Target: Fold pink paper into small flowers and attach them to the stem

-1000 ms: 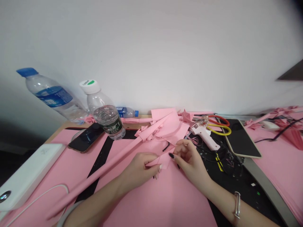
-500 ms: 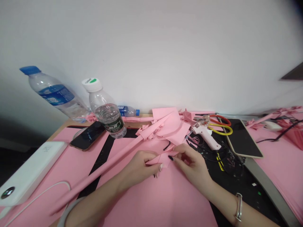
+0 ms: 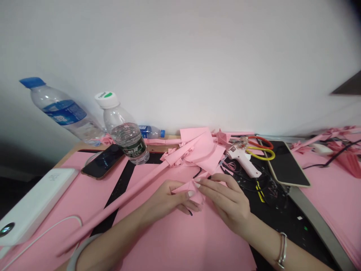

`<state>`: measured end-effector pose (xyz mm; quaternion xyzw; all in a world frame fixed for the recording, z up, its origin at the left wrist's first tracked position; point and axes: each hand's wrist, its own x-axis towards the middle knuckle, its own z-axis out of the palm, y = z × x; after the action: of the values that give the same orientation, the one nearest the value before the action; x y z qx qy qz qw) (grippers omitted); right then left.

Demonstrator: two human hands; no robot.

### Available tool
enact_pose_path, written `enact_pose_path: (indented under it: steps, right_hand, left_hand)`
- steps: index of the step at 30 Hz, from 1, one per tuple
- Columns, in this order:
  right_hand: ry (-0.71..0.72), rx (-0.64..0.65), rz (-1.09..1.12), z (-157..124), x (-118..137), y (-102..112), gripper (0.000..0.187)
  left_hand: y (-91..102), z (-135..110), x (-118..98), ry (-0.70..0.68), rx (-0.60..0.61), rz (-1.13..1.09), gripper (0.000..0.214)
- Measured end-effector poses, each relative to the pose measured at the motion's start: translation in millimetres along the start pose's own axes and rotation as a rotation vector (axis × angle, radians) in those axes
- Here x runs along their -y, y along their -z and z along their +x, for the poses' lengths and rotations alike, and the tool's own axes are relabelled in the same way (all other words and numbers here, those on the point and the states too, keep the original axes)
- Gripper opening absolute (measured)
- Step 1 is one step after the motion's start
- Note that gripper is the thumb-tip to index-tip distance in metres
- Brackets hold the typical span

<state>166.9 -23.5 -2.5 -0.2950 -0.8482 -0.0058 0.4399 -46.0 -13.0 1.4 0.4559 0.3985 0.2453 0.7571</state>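
Between my hands is a small folded piece of pink paper [image 3: 184, 188], held above a large pink sheet [image 3: 186, 241]. My left hand [image 3: 172, 197] pinches its left side, thumb on top and fingers underneath. My right hand [image 3: 228, 199] presses its fingers against the paper's right edge, and its thumb is partly hidden behind them. Just beyond the hands lies a bundle of pink paper flowers and leaves [image 3: 197, 150] with a long rolled pink paper stem [image 3: 129, 192] running toward the lower left.
A white glue gun [image 3: 244, 162] and red and yellow-handled scissors [image 3: 261, 152] lie right of the flowers, near a tablet [image 3: 287, 163]. Bottles stand at the left, including a white-capped water bottle [image 3: 128, 139]. A phone [image 3: 103, 162] and a long white device [image 3: 36, 205] lie there too.
My right hand has turned from a thumb-and-finger pinch to laying its straightened fingers over the paper's right edge. The folded paper has tilted, showing more of its face.
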Motion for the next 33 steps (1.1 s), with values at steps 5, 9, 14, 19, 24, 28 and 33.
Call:
enact_pose_path:
  steps: [5, 9, 14, 19, 24, 28, 33]
  right_hand:
    - [0.054, 0.055, -0.004, -2.4, -3.6, -1.7, 0.035]
    - [0.061, 0.058, -0.004, -3.4, -4.3, -3.3, 0.028]
    - [0.074, 0.091, -0.004, -2.6, -5.0, -5.6, 0.024]
    - [0.027, 0.157, 0.059, -1.7, -6.3, -7.1, 0.027]
    - [-0.013, 0.202, 0.101, -1.8, -6.8, -6.9, 0.033]
    - [-0.033, 0.212, 0.166, -0.1, -3.6, -4.1, 0.040]
    - [-0.294, 0.006, 0.222, -8.3, -1.8, -3.8, 0.046]
  left_hand:
    - [1.7, 1.3, 1.4, 0.009, -0.033, -0.110, 0.037]
    - [3.4, 3.5, 7.1, -0.003, -0.050, -0.191, 0.038]
    - [3.7, 3.0, 8.6, -0.027, -0.035, -0.186, 0.035]
    - [6.1, 3.2, 5.2, -0.013, -0.021, -0.191, 0.033]
    - [6.8, 4.9, 3.6, -0.004, -0.047, -0.164, 0.035]
    - [6.2, 6.3, 3.2, -0.043, -0.069, -0.101, 0.025]
    - [1.3, 5.1, 0.8, -0.055, -0.131, -0.022, 0.027]
